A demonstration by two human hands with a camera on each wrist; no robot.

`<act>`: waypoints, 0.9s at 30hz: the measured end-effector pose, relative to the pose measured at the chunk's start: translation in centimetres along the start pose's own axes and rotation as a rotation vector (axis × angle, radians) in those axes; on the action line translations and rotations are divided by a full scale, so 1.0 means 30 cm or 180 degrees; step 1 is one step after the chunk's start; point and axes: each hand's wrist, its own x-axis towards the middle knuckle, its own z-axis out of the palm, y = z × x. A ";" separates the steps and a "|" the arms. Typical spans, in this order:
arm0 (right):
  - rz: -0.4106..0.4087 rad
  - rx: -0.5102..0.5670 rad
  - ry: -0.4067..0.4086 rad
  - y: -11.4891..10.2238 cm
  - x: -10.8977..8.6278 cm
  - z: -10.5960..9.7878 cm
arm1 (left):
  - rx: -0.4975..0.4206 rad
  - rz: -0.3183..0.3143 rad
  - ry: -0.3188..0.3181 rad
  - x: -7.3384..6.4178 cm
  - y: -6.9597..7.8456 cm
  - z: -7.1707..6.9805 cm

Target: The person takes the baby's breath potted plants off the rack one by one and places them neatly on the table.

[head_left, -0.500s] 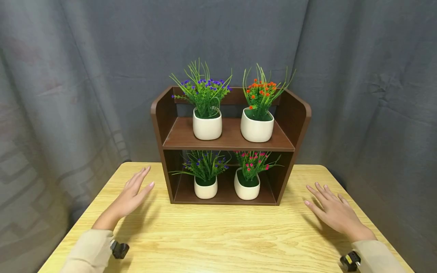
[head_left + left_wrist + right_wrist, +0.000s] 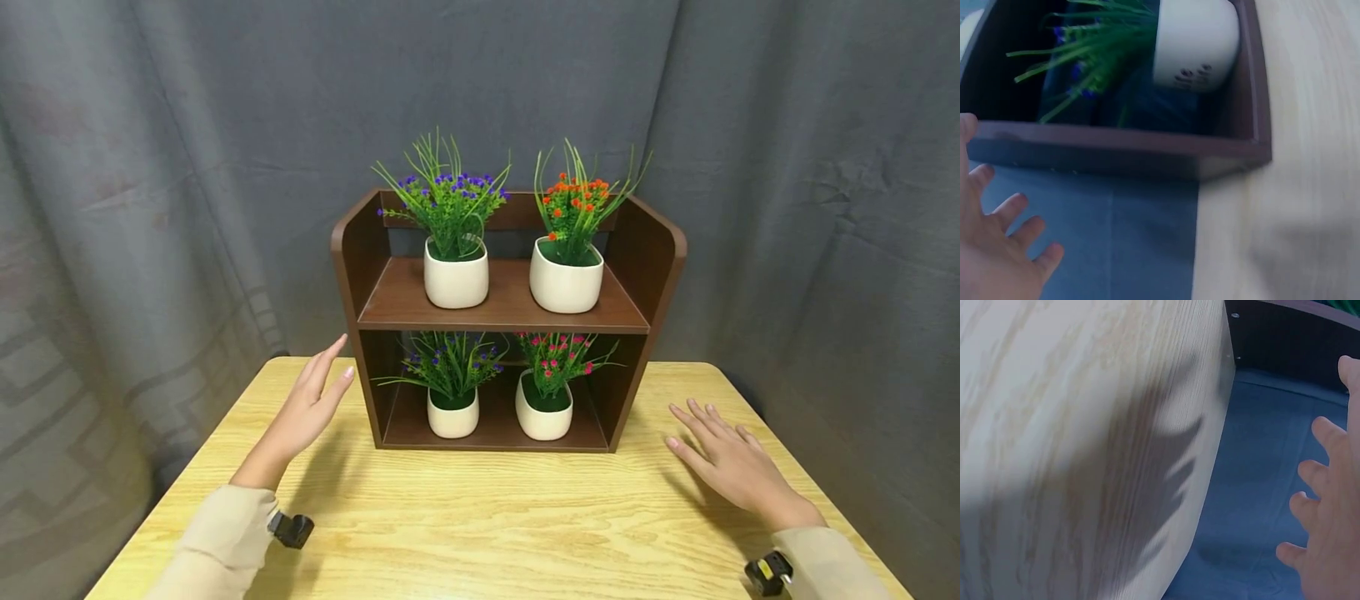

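A dark brown two-tier shelf (image 2: 495, 326) stands on the table, holding potted plants in white pots. On its upper tier are a purple-flowered plant (image 2: 456, 279) at left and an orange-flowered plant (image 2: 566, 283) at right. Below sit a blue-purple-flowered plant (image 2: 453, 415) and a pink-flowered plant (image 2: 543, 415). My left hand (image 2: 303, 412), fingers extended and holding nothing, hovers just left of the shelf's left side panel. Over the table to the right of the shelf, my right hand (image 2: 731, 462) is held with fingers spread, also holding nothing.
The light wood-grain table (image 2: 480, 517) stretches in front of the shelf and to both sides. Grey curtains (image 2: 300, 100) hang behind and at the sides. Lettering marks the lower left pot (image 2: 1194, 47) in the left wrist view.
My left hand has moved forward and to the right, closer to the shelf's left side. The right hand has barely shifted. The plants and shelf stand where they were.
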 end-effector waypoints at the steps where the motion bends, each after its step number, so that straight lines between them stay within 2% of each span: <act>1: 0.0000 0.0000 0.0001 -0.002 0.001 0.000 | -0.0011 0.0014 0.0042 0.007 0.009 0.002; 12: -0.0036 0.0031 0.0043 -0.014 0.006 0.000 | -0.0299 0.0135 0.0646 0.074 0.081 0.026; 22: -0.0093 0.0081 0.0143 -0.044 0.010 -0.008 | -0.0490 -0.0050 0.1097 0.127 0.124 0.031; 27: -0.0147 0.0098 0.0185 -0.064 0.017 -0.015 | -0.0887 -0.0172 0.1265 0.148 0.154 0.031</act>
